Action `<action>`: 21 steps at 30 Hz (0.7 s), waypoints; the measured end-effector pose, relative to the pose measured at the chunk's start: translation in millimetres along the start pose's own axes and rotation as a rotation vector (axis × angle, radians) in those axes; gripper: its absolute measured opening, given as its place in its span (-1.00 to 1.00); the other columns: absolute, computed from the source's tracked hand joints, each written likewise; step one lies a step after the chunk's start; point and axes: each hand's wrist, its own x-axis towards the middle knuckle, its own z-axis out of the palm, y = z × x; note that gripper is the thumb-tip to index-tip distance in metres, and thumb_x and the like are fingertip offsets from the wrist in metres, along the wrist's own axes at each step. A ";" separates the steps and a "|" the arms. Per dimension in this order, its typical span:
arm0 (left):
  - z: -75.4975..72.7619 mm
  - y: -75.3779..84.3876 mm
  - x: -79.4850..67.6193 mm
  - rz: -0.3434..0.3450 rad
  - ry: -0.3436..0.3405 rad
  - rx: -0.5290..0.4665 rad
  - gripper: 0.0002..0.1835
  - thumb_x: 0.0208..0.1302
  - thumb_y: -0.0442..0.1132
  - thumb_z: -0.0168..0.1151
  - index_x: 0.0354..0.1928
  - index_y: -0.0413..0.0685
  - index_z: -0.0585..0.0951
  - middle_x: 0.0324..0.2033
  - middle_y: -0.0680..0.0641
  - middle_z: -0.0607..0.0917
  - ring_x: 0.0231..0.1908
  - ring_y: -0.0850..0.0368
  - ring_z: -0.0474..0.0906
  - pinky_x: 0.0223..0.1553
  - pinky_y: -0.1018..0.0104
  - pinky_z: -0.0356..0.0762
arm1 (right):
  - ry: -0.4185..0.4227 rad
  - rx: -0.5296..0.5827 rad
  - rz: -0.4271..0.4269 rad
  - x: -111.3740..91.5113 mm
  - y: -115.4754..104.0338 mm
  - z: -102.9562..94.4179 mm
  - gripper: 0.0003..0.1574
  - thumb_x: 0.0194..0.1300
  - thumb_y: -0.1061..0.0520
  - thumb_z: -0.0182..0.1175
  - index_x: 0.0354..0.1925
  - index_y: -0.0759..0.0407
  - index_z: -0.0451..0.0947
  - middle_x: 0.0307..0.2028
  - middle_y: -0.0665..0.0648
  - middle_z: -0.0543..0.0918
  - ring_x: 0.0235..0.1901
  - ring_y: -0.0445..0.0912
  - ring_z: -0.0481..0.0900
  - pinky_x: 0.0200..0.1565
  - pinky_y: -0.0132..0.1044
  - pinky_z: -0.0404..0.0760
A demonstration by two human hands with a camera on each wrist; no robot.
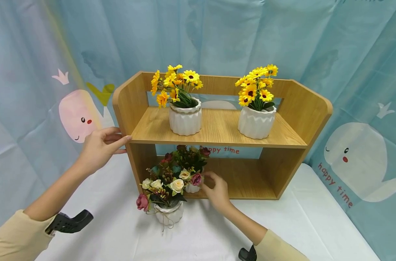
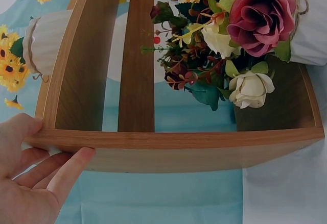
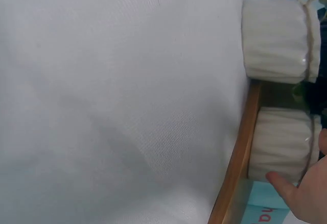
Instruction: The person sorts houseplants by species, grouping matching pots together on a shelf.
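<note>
My left hand (image 1: 101,146) grips the front edge of the left side panel of a two-tier wooden shelf (image 1: 217,143), thumb in front and fingers on the outer side. On the lower tier, at the left, stands a white pot (image 1: 192,188) of dark red flowers, partly hidden by blooms. My right hand (image 1: 216,190) holds that pot at its right side, one fingertip on its wall in the right wrist view. In front of the shelf, a second white pot (image 1: 169,214) with twine, cream and mauve roses (image 1: 177,185) stands on the white cloth.
Two white pots of yellow flowers stand on the upper tier, one left (image 1: 185,119) and one right (image 1: 257,123). A pale blue curtain (image 1: 230,36) with cartoon whales hangs behind. White cloth (image 1: 113,224) covers the table under the shelf.
</note>
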 end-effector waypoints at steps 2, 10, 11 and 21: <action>-0.3 0.0 -0.4 -0.003 0.000 0.001 -0.59 0.51 -0.19 0.34 0.13 -0.45 0.64 -0.01 -0.50 0.73 -0.31 0.64 0.63 -0.32 0.52 0.74 | -0.008 0.003 0.000 -2.7 -1.9 -1.7 -0.67 0.24 0.30 0.44 0.00 0.25 0.70 0.00 0.29 0.78 0.04 0.34 0.72 0.13 0.30 0.67; -0.6 1.1 -0.8 -0.001 -0.002 -0.003 -0.60 0.51 -0.19 0.33 0.13 -0.45 0.64 -0.01 -0.50 0.73 -0.30 0.64 0.64 -0.32 0.53 0.74 | -0.055 0.032 0.025 -17.7 -9.6 -4.1 -0.70 0.28 0.24 0.49 -0.03 0.24 0.70 -0.04 0.25 0.79 0.00 0.29 0.75 0.06 0.20 0.74; -0.6 1.1 -0.8 -0.001 -0.001 -0.005 -0.60 0.51 -0.19 0.33 0.13 -0.45 0.64 -0.01 -0.50 0.73 -0.31 0.64 0.64 -0.32 0.53 0.74 | -0.069 0.054 0.032 -19.7 -11.1 -3.7 -0.71 0.29 0.25 0.49 -0.04 0.26 0.69 -0.04 0.28 0.78 -0.01 0.29 0.76 0.04 0.16 0.76; 0.0 0.9 -0.5 -0.008 -0.002 -0.002 -0.59 0.52 -0.17 0.33 0.14 -0.43 0.64 -0.01 -0.49 0.74 -0.30 0.63 0.64 -0.31 0.53 0.74 | -0.196 0.157 0.068 -38.0 -22.1 8.6 -0.71 0.36 0.22 0.45 0.00 0.30 0.67 0.02 0.36 0.74 0.04 0.36 0.72 -0.07 -0.32 0.80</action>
